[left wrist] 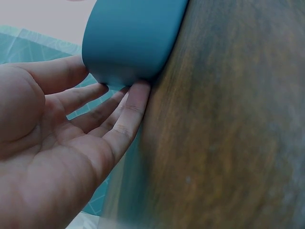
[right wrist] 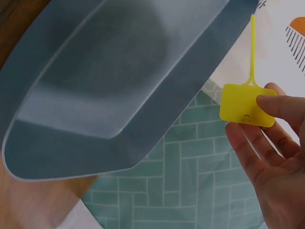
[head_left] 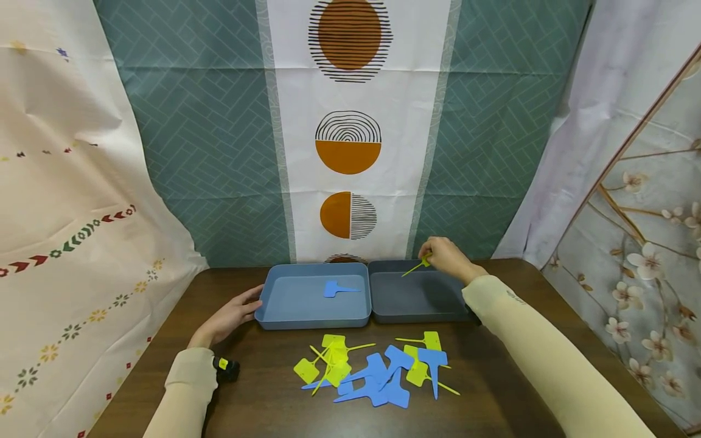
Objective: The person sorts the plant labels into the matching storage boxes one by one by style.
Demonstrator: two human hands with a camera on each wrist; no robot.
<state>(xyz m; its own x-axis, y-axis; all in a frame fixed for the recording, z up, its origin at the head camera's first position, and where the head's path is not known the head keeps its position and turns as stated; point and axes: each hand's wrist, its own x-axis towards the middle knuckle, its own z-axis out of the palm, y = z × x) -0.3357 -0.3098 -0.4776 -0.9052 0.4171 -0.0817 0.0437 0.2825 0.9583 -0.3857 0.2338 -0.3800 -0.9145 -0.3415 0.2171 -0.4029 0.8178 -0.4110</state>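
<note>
My right hand (head_left: 446,257) pinches a yellow T-shaped plant label (right wrist: 236,102) by its broad head, above the dark grey tray (head_left: 416,317). In the right wrist view the thumb lies on the label's face and its thin stem points up. My left hand (head_left: 232,313) touches the left end of the blue tray (head_left: 312,324) with its fingertips; the left wrist view shows the fingers loosely extended against the tray's outer wall (left wrist: 128,43). One blue plant label (head_left: 331,289) lies inside the blue tray.
In front of the trays, yellow plant labels (head_left: 336,353) and blue plant labels (head_left: 398,359) lie in a loose, overlapping pile on the brown wooden table (head_left: 274,407). Behind the table hangs a patterned curtain (head_left: 219,152). The two trays stand side by side.
</note>
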